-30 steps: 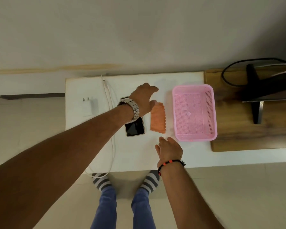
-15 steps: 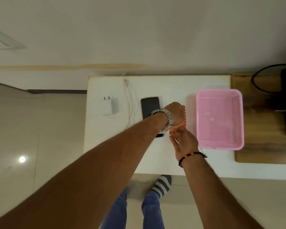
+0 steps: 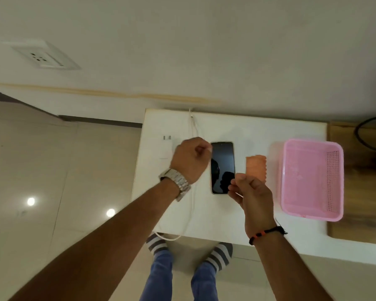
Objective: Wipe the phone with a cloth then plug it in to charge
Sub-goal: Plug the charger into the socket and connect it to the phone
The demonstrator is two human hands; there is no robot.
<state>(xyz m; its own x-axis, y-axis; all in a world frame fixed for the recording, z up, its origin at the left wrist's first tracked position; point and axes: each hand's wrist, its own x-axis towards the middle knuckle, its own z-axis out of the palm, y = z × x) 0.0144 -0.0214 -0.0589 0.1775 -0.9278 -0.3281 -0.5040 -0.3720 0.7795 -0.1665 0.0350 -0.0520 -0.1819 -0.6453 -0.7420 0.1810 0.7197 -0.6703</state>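
Note:
A black phone (image 3: 223,157) lies face up on the white table (image 3: 248,131). Just right of it sits a folded orange cloth (image 3: 255,166). My left hand (image 3: 191,158) is closed left of the phone, over the white charging cable (image 3: 191,205); a white tip shows at its fingertips. My right hand (image 3: 252,192) has its thumb and fingers pinched at the phone's lower right corner. The phone still rests flat.
A white charger adapter (image 3: 167,146) lies left of my left hand. A pink basket (image 3: 313,143) stands at the table's right end, beside a wooden top (image 3: 360,192) with a black cable (image 3: 360,131). A wall socket (image 3: 41,57) is at upper left.
My left hand left the cloth, crossed leftward over the phone and closed at the cable. My right hand moved from the cloth to the phone's lower corner. The view shifted left.

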